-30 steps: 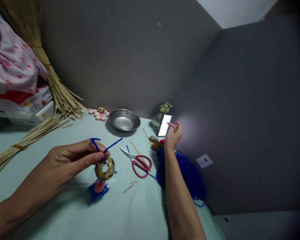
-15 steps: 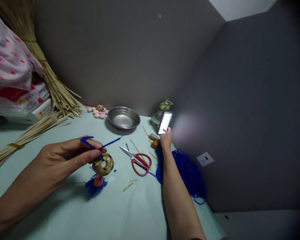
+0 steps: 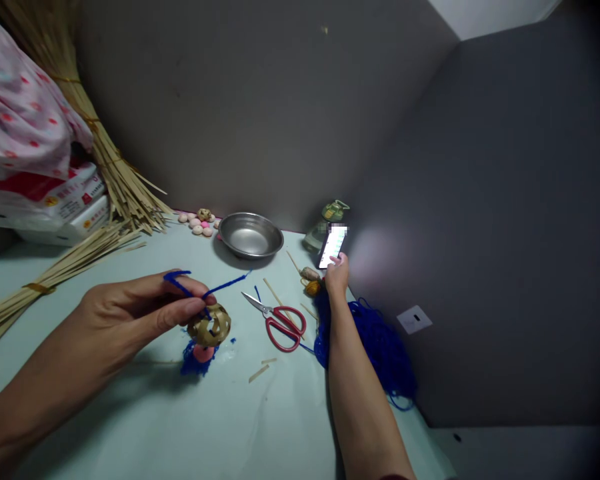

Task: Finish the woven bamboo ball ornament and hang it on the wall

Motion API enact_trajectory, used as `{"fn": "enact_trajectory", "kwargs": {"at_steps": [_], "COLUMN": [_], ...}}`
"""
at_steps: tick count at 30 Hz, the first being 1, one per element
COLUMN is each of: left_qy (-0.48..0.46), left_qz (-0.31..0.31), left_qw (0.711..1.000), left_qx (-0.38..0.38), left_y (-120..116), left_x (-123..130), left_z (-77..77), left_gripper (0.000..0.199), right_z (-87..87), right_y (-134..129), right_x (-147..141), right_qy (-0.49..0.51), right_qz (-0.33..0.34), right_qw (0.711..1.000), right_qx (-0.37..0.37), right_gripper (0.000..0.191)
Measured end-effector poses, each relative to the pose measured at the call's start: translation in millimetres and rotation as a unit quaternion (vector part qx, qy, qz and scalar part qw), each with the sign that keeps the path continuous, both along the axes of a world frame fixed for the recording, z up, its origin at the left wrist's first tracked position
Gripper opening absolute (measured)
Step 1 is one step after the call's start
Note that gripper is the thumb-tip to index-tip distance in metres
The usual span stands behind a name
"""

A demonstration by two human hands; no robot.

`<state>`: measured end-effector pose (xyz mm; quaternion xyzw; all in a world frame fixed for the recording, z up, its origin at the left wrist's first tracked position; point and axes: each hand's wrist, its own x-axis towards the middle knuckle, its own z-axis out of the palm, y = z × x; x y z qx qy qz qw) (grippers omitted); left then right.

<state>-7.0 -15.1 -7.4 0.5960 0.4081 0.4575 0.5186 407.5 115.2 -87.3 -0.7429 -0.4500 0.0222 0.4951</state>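
My left hand (image 3: 150,310) pinches a blue yarn cord (image 3: 227,285) between thumb and fingers, with its loose ends sticking out above. From this cord hangs a small woven ball of bamboo strips (image 3: 211,325). Under the ball are a pink bead (image 3: 203,353) and a blue yarn tassel (image 3: 193,362). My right hand (image 3: 337,275) reaches far forward to a lit phone (image 3: 333,245), a finger on the lower part of its screen. The phone leans upright near a green-lidded bottle (image 3: 334,211). Red-handled scissors (image 3: 283,325) lie open between my hands.
A steel bowl (image 3: 251,237) stands at the back by several pink beads (image 3: 197,223). Blue yarn (image 3: 380,347) is heaped beside my right forearm against the wall. Bundled bamboo strips (image 3: 60,263) and tissue packs (image 3: 65,203) fill the left. Short strip offcuts (image 3: 259,373) lie in front.
The woven ball has tilted, and the bead and tassel have swung up and to the right beneath it. Both hands stay in place; the whole view has shifted slightly.
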Motion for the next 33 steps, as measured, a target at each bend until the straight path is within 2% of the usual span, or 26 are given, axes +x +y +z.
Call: {"fn": "enact_trajectory", "kwargs": {"at_steps": [3, 6, 7, 8, 9, 11, 14, 17, 19, 25, 28, 33], "left_qy": [0.013, 0.034, 0.034, 0.031, 0.025, 0.012, 0.016, 0.039, 0.056, 0.045, 0.041, 0.027], "left_qz": [-0.012, 0.012, 0.018, 0.020, 0.020, 0.010, -0.009, -0.026, -0.023, -0.043, -0.020, 0.033], "left_qw": [1.000, 0.999, 0.999, 0.999, 0.999, 1.000, 1.000, 0.998, 0.997, 0.997, 0.997, 0.991], "left_qx": [-0.010, 0.007, 0.013, 0.014, 0.013, 0.012, 0.021, 0.035, 0.052, 0.046, 0.063, 0.124], "left_y": [1, 4, 5, 5, 5, 4, 2, 1, 2, 2, 1, -1], "left_x": [1, 3, 4, 5, 6, 8, 10, 11, 11, 11, 10, 9], "left_z": [5.6, 11.6, 13.5, 15.3, 17.0, 20.3, 24.7, 27.9, 28.8, 23.4, 22.5, 28.6], "left_gripper": [0.010, 0.013, 0.014, 0.016, 0.018, 0.020, 0.018, 0.017, 0.017, 0.017, 0.018, 0.012], "right_z": [37.7, 86.0, 101.4, 115.0, 126.2, 139.7, 139.9, 131.0, 128.1, 132.8, 132.1, 126.7], "right_y": [-7, -30, -43, -57, -72, -99, -121, -124, -123, -127, -129, -129], "right_x": [-20, -58, -73, -90, -107, -138, -173, -190, -194, -195, -197, -200], "right_qy": [0.040, 0.067, 0.072, 0.078, 0.079, 0.086, 0.105, 0.130, 0.139, 0.122, 0.145, 0.249], "right_qz": [0.044, 0.153, 0.211, 0.315, 0.392, 0.477, 0.513, 0.517, 0.520, 0.529, 0.538, 0.543], "right_qw": [0.998, 0.985, 0.974, 0.946, 0.917, 0.875, 0.852, 0.846, 0.843, 0.840, 0.830, 0.802], "right_qx": [0.037, 0.040, 0.034, 0.018, 0.003, -0.020, -0.025, -0.017, -0.013, 0.012, 0.018, 0.004], "right_gripper": [0.034, 0.027, 0.028, 0.029, 0.027, 0.020, 0.031, 0.020, 0.010, 0.006, 0.008, 0.009]}}
